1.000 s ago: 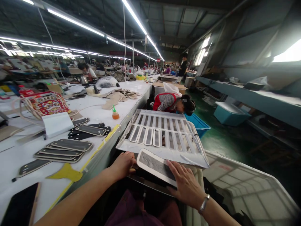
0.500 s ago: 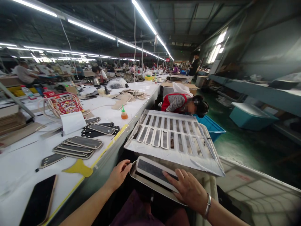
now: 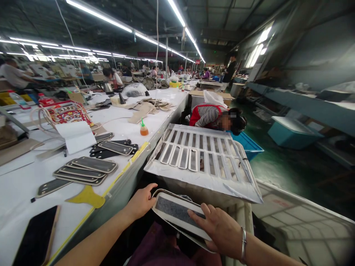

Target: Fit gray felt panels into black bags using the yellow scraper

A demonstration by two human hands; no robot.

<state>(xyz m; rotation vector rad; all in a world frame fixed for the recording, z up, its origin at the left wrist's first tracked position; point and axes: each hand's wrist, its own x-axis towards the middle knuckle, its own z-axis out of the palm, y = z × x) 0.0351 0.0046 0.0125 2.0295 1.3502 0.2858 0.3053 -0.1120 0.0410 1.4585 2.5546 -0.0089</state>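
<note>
A long rounded panel [image 3: 180, 212], dark grey with a pale border, lies over the open top of a dark bag-like piece with a pale rim [image 3: 158, 191] at my lap. My right hand [image 3: 219, 225], with a silver bangle at the wrist, grips the panel's right end, fingers across its top. At the left end, my left hand [image 3: 141, 201] holds the rim of the bag-like piece between curled fingers and thumb. Similar grey panels with metal eyelets [image 3: 83, 170] are stacked on the white table to the left.
Beyond my hands stands a slotted white rack [image 3: 205, 181] with several pale-edged strips. A person in a red apron [image 3: 206, 114] bends behind it. The table holds a phone [image 3: 37, 236], a yellow tool-shaped piece [image 3: 87, 197] and a glue bottle [image 3: 143, 128]. White crates [image 3: 305, 221] stand right.
The panel has come down and toward me, over the rim of the bag-like piece. My right hand moved with it. The view has shifted slightly.
</note>
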